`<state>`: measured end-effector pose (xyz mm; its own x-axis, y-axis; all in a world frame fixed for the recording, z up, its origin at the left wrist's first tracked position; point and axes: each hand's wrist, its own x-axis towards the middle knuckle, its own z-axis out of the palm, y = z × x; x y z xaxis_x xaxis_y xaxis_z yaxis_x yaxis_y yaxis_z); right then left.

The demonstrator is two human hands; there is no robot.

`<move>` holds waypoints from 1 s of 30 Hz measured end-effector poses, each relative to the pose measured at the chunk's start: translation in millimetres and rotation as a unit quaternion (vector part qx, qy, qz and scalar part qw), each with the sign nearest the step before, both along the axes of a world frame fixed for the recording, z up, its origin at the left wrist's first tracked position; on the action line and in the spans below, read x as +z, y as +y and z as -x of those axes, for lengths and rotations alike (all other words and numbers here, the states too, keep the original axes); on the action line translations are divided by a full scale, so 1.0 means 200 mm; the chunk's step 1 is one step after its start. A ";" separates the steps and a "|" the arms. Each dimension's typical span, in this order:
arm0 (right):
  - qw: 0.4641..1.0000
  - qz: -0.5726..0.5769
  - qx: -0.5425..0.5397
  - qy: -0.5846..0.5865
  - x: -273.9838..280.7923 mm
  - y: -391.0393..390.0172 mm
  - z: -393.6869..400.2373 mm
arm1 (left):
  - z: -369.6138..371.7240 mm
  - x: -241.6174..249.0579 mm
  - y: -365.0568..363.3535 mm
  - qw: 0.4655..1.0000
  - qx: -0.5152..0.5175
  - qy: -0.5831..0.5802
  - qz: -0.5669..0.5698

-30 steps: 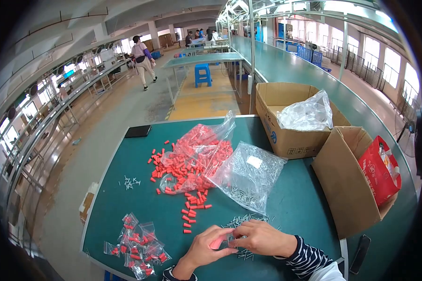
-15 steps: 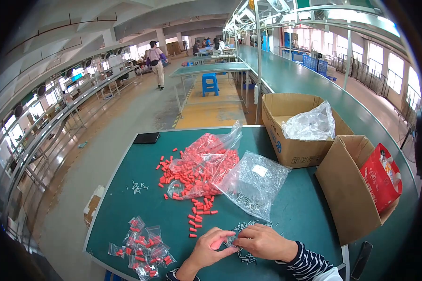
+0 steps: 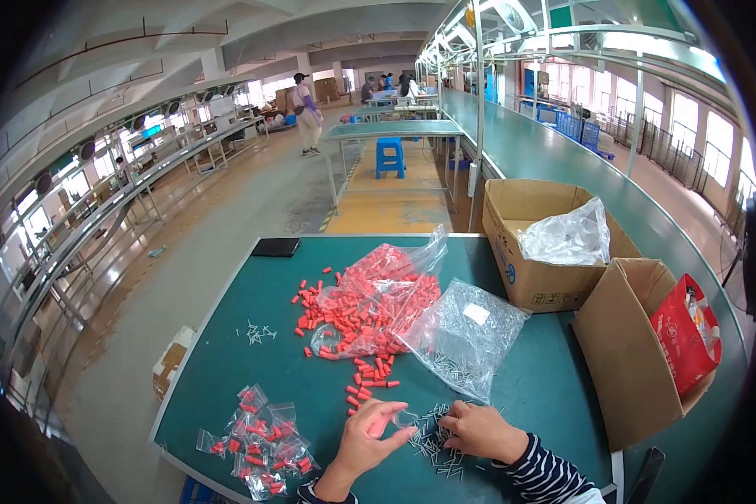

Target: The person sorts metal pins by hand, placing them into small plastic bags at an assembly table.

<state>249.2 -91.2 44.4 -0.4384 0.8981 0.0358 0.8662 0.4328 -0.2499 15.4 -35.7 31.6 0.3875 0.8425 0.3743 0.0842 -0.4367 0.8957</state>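
My left hand (image 3: 368, 439) pinches a small clear plastic bag (image 3: 406, 418) between thumb and fingers, just left of a pile of small metal screws (image 3: 433, 449). My right hand (image 3: 481, 430) is curled down at the pile's right side, its fingertips touching the screws. What lies between those fingertips is hidden. Loose red plugs (image 3: 375, 370) lie beyond my left hand, spilling from a large clear bag of red plugs (image 3: 386, 286). Next to it lies a clear bag of screws (image 3: 464, 336). Filled small bags with red pieces (image 3: 260, 441) are heaped at the left.
Two cardboard boxes (image 3: 542, 281) (image 3: 617, 361) stand at the right, the nearer holding a red bag (image 3: 685, 332). A few screws (image 3: 259, 333) lie at the left. A black flat object (image 3: 275, 247) sits at the green table's (image 3: 218, 370) far edge. A person (image 3: 306, 113) walks in the aisle.
My right hand has moved right, away from the small bag, down to the screw pile. My left hand keeps the bag, its fingers now wider apart. The view has shifted slightly.
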 end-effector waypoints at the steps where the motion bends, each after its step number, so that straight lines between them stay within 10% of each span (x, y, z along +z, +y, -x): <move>1: 1.000 0.015 -0.004 -0.009 -0.01 0.01 0.00 | 0.00 -0.01 0.00 1.000 0.005 0.005 -0.010; 30: 0.991 0.003 0.017 0.133 0.03 0.02 -0.02 | -0.03 0.00 -0.01 0.998 -0.027 0.045 -0.023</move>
